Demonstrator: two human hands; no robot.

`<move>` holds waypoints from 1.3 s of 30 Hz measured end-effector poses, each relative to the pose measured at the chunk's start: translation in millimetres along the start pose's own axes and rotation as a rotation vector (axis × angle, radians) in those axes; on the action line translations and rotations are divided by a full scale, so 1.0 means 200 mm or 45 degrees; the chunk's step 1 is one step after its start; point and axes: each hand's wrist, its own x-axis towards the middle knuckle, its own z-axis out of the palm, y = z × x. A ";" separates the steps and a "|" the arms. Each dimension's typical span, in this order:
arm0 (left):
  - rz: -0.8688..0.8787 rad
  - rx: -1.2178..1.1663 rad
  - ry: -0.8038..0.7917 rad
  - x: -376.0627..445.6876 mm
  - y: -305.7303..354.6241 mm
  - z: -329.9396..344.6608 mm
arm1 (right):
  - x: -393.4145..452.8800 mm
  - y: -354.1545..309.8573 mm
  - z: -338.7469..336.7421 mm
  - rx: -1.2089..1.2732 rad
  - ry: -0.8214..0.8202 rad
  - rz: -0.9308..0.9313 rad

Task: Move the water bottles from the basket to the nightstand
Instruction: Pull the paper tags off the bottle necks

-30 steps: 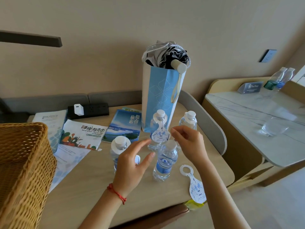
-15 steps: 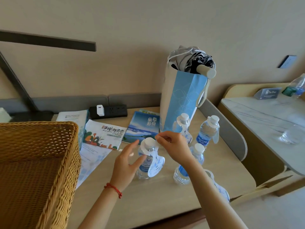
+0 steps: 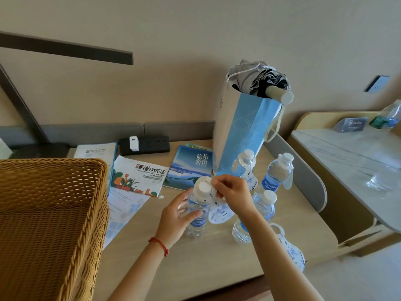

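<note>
Wicker basket (image 3: 50, 224) at the left edge of the worktop (image 3: 195, 263). Tall blue paper bag (image 3: 243, 135) upright at the back, folded umbrella (image 3: 262, 80) poking out. Four water bottles (image 3: 265, 210) upright on the worktop, near the bag. Left hand (image 3: 176, 216) wrapped around the body of the front bottle (image 3: 196, 222). Right hand (image 3: 233, 193) pinching the paper neck tag (image 3: 219, 212) beside that bottle's white cap (image 3: 204, 187). Another tag (image 3: 290, 249) flat on the worktop's near right edge.

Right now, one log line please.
left hand: holds bottle | right hand: pinches tag | nightstand: four bottles | basket: nearby
</note>
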 end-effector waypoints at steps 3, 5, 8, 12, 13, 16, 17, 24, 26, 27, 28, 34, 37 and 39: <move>0.002 -0.016 0.002 0.00 0.00 0.00 | -0.02 -0.03 0.01 -0.065 -0.035 -0.085; -0.001 -0.022 0.008 0.01 -0.01 0.00 | -0.04 -0.03 0.01 -0.035 -0.047 -0.131; 0.001 -0.024 0.013 0.01 -0.02 0.00 | -0.08 0.00 -0.02 0.094 0.008 -0.145; -0.022 -0.051 -0.007 0.01 -0.02 0.01 | -0.16 0.14 -0.07 0.141 0.104 0.015; -0.025 -0.059 -0.003 0.01 -0.02 0.01 | -0.18 0.19 -0.07 0.118 0.113 0.078; -0.025 -0.051 0.012 0.01 -0.03 0.01 | -0.25 0.36 -0.05 0.030 0.129 0.265; -0.020 -0.051 0.009 0.01 -0.03 0.01 | -0.27 0.41 -0.03 -0.013 0.138 0.316; -0.010 -0.042 -0.009 0.01 -0.02 0.00 | -0.27 0.65 0.08 -0.168 0.236 0.606; -0.007 -0.032 -0.008 0.00 -0.01 0.00 | -0.26 0.69 0.10 -0.204 0.253 0.640; -0.006 -0.035 -0.005 0.00 -0.01 0.01 | -0.25 0.70 0.11 -0.222 0.257 0.650; -0.007 -0.041 -0.002 0.00 -0.01 0.01 | -0.25 0.72 0.13 -0.237 0.261 0.661; 0.002 -0.032 0.004 0.00 -0.02 0.01 | -0.26 0.78 0.17 -0.355 0.239 0.696; 0.024 0.008 0.014 0.00 -0.02 0.01 | -0.28 0.78 0.16 -0.418 0.226 0.672; 0.044 0.045 0.023 -0.01 -0.01 0.01 | -0.30 0.76 0.15 -0.475 0.234 0.618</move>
